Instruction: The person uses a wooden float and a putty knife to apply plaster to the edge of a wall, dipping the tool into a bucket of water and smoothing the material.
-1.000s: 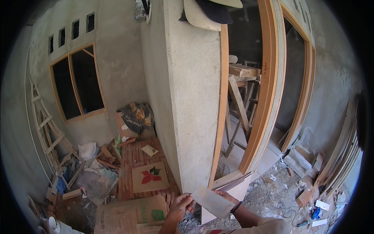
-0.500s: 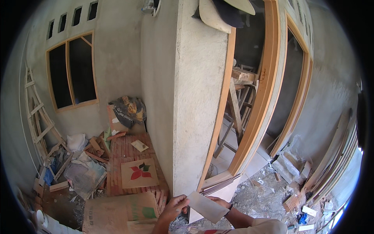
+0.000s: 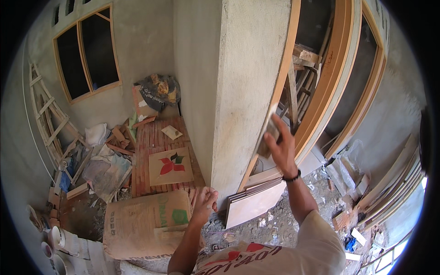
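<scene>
At the edge of the plastered pillar [image 3: 240, 87], my right hand [image 3: 282, 144] grips a thin grey rectangular sheet [image 3: 263, 145], largely behind its fingers, against the wooden door frame [image 3: 286, 55]. My left hand [image 3: 205, 205] is lower and to the left, fingers curled; whatever they may hold is hidden. A stack of flat pale tiles [image 3: 254, 206] leans on edge below the door frame. Beside my left hand lies a brown paper sack [image 3: 137, 224].
A brick platform [image 3: 146, 137] carries a board with a red-and-green flower [image 3: 160, 169]. Rubble, cloths [image 3: 107, 172] and a leaning wooden ladder [image 3: 46, 110] are at left. Boards [image 3: 394, 183] and plastic lean at right. A trestle [image 3: 293, 87] stands inside the doorway, white pipes [image 3: 64, 250] lower left.
My right hand has moved up and right with the sheet onto the door frame edge. My left hand has released the sheet and sits lower, curled. The view has tilted down, showing more floor.
</scene>
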The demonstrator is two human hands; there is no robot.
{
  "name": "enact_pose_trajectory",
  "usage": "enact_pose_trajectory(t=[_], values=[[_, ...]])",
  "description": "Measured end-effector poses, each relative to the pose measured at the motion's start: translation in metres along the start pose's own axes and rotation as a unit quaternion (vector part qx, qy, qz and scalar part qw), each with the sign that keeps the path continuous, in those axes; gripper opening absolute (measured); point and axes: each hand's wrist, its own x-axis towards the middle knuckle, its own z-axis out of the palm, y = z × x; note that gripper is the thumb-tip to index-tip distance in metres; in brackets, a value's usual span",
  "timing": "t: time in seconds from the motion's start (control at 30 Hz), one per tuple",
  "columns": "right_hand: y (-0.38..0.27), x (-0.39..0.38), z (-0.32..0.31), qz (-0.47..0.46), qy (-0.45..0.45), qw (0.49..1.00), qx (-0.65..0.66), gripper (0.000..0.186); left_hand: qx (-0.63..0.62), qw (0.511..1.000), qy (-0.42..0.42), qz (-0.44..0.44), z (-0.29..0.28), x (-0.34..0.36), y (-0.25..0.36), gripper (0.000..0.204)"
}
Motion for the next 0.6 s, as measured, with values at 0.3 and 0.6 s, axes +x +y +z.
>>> enact_pose_trajectory(t=[0.3, 0.6], values=[[-0.009, 0.125, 0.054, -0.13, 0.148, 0.951, -0.238, 0.05, -0.005, 0.999, 0.016, -0.036, -0.018, 0.001, -0.01, 0.023], [0.026, 0.069, 0.034, -0.126, 0.064, 0.955, -0.26, 0.053, -0.009, 0.999, -0.029, -0.026, -0.006, -0.001, 0.009, 0.017]])
